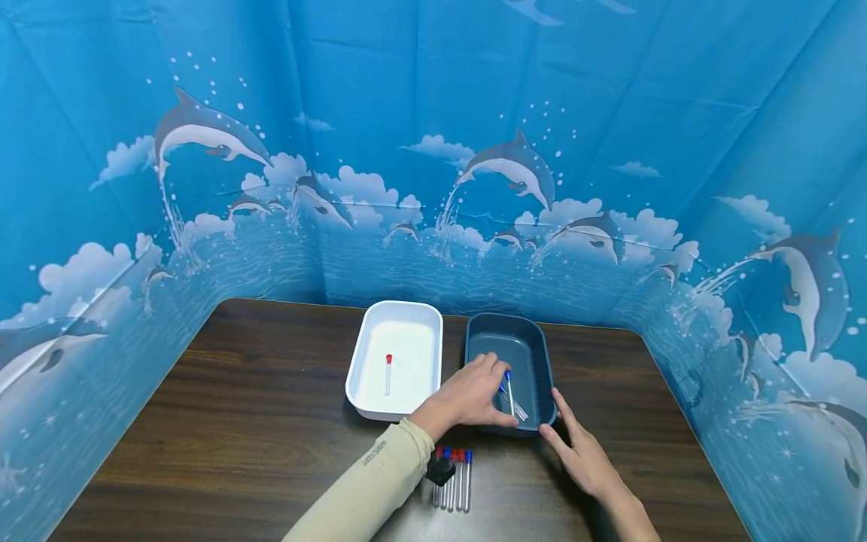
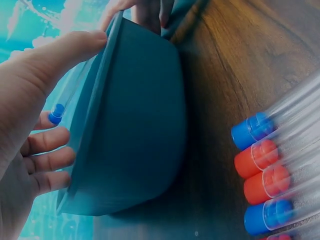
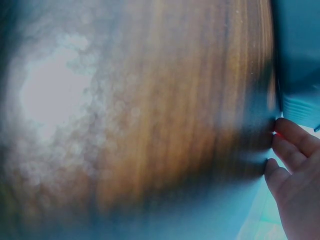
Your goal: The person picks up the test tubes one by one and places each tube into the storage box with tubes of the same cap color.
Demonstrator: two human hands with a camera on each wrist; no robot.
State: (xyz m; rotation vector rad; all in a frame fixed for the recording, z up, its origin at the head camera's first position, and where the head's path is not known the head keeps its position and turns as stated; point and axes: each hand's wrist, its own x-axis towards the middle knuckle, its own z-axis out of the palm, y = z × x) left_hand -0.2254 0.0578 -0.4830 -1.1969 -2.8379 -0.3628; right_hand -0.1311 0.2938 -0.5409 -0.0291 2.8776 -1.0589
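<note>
A: Head view, item one: left hand [image 1: 467, 395] pinching a blue-capped test tube [image 1: 509, 391] over the dark blue tray [image 1: 542, 354]; right hand [image 1: 582, 452] flat, fingers straight, against the tray's near corner.

B: Risk?

A: Tube may slip from so light a pinch and roll.

B: Left wrist view?

A: Thumb [image 2: 65, 50] over the tray rim [image 2: 107, 75]; spare tubes [image 2: 260, 165] beside the tray.

B: Right wrist view?

A: Blurred; fingertips [image 3: 292, 135] touching the tray.
</note>
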